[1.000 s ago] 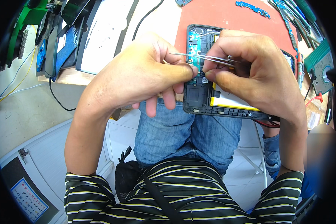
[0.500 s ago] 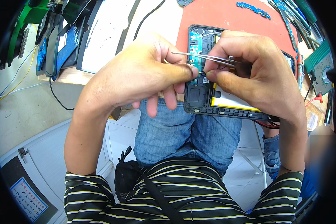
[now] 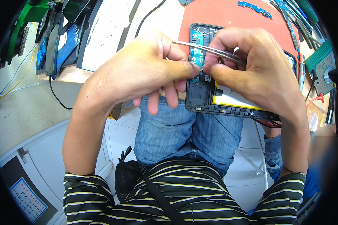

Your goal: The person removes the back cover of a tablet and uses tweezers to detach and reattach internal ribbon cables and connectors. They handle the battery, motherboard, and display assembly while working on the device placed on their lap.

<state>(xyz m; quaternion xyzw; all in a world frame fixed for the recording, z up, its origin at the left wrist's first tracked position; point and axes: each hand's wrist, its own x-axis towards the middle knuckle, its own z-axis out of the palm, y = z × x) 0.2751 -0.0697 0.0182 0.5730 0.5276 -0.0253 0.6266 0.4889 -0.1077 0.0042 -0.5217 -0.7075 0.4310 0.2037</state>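
Observation:
An opened tablet (image 3: 199, 98) with a black frame lies at the front edge of the table. Along its left end runs a blue-green circuit board (image 3: 196, 56), and a white battery with yellow edges (image 3: 229, 99) is partly covered by my right hand. My left hand (image 3: 146, 71) pinches with thumb and forefinger at the board's lower part; what lies between the tips is hidden. Metal tweezers (image 3: 199, 47) cross above the board, pointing left, held in my right hand (image 3: 259, 71). Its thumb and forefinger tips meet close beside my left thumb.
A red mat (image 3: 214, 15) lies under the tablet, with a loose blue circuit board (image 3: 254, 9) on it. Tools (image 3: 302, 22) crowd the far right, near a green-and-grey device (image 3: 323, 69). Dark panels and a white sheet (image 3: 105, 33) occupy the left. Another person sits at right.
The tweezers have tilted, their tips rising slightly, and my right hand has shifted a little. My left hand stays pinched at nearly the same spot.

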